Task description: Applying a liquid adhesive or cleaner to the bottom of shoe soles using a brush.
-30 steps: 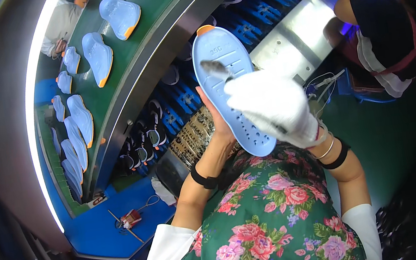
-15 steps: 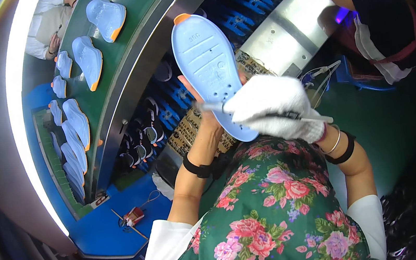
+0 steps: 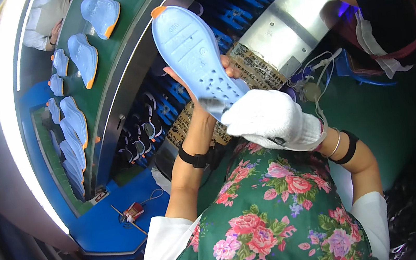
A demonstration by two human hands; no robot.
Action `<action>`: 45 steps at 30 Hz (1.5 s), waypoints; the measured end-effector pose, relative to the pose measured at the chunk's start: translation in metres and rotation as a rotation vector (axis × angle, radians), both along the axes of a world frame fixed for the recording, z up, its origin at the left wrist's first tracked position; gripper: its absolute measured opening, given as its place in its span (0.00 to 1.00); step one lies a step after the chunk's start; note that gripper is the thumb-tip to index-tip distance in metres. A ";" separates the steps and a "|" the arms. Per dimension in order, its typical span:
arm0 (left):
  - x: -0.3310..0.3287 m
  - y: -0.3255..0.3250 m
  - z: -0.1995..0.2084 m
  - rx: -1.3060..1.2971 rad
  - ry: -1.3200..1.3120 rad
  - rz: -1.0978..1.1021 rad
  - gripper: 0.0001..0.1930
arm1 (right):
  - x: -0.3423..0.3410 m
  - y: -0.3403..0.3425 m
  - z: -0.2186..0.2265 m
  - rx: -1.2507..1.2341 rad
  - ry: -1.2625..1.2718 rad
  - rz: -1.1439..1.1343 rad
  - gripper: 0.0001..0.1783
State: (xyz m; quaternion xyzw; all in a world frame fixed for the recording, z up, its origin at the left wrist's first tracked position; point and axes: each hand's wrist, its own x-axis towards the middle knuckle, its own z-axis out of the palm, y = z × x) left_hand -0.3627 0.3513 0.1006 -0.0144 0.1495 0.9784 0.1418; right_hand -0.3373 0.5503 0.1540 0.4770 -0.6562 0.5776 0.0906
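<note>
A long green bench (image 3: 103,54) curves up the left side, and pale blue shoe soles (image 3: 84,57) with orange edges lie on it in a row, well apart from the hands. Below its rim, dark shoes (image 3: 140,133) sit on blue racks. A steel machine housing (image 3: 288,19) stands at the upper right, where another person (image 3: 387,17) in a dark top bends over it with a blue-gloved hand.

At the bottom of the view is a green apron with pink flowers (image 3: 272,216), worn by the person whose arms rise from it.

The sole (image 3: 192,53) in hand is light blue with an orange tip, held up in the air over the racks, tread side facing the camera, orange tip away from the body. The left hand (image 3: 202,86) is bare and sits behind it; its fingers (image 3: 228,67) curl round the edge, pinching the sole. The right hand (image 3: 269,119) wears a white glove and lies over the sole's near end. Its fingers are bunched together inside the glove; a blurred grey patch shows on the sole just above the glove, too smeared to tell what it is. Black bands (image 3: 196,159) wrap both wrists.
</note>
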 end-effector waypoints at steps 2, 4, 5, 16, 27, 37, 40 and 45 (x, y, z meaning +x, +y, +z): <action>-0.001 -0.010 -0.002 -0.052 -0.009 0.010 0.62 | -0.005 0.005 0.002 -0.073 -0.132 0.123 0.12; -0.003 -0.012 -0.002 -0.076 -0.025 0.001 0.63 | -0.011 0.009 0.005 -0.065 -0.187 0.114 0.12; -0.004 -0.012 -0.001 -0.070 -0.034 0.008 0.63 | -0.012 0.009 0.000 -0.030 -0.095 0.000 0.13; -0.021 -0.022 -0.011 -0.064 0.121 -0.455 0.64 | -0.009 0.008 -0.003 0.098 -0.046 0.243 0.15; -0.021 -0.003 0.000 -0.623 -0.072 -0.445 0.53 | -0.014 0.026 0.006 0.153 -0.505 0.256 0.07; 0.023 0.034 -0.021 -0.294 -0.179 -0.097 0.30 | -0.054 0.042 0.023 0.133 -0.479 -0.241 0.07; 0.030 0.035 -0.013 -0.604 -0.097 -0.156 0.26 | -0.054 0.044 0.021 0.139 -0.358 -0.130 0.07; 0.042 0.029 -0.039 -0.574 -0.087 -0.310 0.30 | -0.040 0.054 0.014 0.170 -0.191 -0.146 0.09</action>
